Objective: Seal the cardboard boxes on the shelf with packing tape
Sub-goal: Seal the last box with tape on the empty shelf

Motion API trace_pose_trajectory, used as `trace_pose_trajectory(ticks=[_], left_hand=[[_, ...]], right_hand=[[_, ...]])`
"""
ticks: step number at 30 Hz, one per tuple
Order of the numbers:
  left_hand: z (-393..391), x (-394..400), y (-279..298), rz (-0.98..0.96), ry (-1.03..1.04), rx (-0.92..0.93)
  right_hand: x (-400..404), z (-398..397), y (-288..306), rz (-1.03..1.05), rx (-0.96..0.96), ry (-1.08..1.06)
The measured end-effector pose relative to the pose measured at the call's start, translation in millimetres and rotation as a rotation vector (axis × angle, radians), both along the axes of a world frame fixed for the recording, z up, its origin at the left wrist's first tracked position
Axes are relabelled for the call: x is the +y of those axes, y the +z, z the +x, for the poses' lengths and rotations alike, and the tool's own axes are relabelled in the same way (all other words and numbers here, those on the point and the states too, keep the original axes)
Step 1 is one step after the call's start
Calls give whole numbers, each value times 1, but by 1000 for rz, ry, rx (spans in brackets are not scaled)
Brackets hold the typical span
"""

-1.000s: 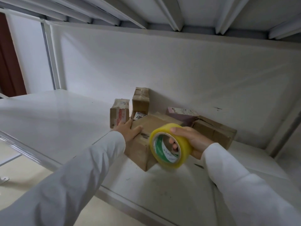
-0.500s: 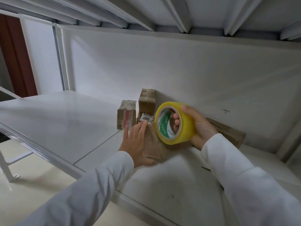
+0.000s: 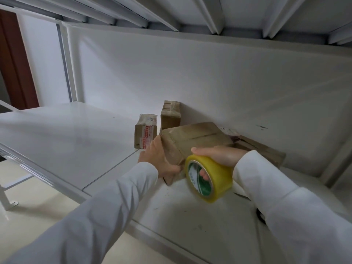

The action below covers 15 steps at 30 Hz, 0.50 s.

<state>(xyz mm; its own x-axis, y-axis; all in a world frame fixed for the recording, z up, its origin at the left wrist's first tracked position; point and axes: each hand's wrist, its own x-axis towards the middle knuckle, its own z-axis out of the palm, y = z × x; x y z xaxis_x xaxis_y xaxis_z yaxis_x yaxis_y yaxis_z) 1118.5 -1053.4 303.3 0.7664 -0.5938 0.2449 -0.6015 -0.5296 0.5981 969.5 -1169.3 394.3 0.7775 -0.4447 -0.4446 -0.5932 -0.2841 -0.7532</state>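
Observation:
A brown cardboard box [image 3: 192, 138] lies tilted on the white shelf [image 3: 72, 141], its near end raised. My left hand [image 3: 159, 159] grips that near left end, thumb under the lower edge. My right hand [image 3: 219, 155] holds a yellow roll of packing tape [image 3: 209, 178], fingers through its core, right against the box's near right corner. Whether a strip runs from the roll onto the box is unclear.
Two small taped boxes stand behind: one with red-printed tape [image 3: 145, 133] and a taller one [image 3: 170, 115] against the back wall. Another flat box [image 3: 266, 151] lies to the right, partly behind my wrist. A shelf deck [image 3: 171, 10] hangs overhead; the shelf's front rail [image 3: 38, 168] runs at left.
The box has been turned and tipped, its long side now facing up. The tape roll came down from above the box to its near right corner. My left hand shifted to the box's end.

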Motion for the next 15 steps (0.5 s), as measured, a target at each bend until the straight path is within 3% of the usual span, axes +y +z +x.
trace_pose_trajectory(ticks=[3,6,11,15], left_hand=[[-1,2,-1,-52,-38,252],[0,0,4,-91,-61,344],[1,0,7,-101,-62,403],[4,1,12,-185,-40,541]], right_hand=[[2,0,-13,-103,16,8],[-7,-7,-24,-96,-51,19],[-13,-27,-26,4,-150,216],[-12,-22,-6,118,-535,183]])
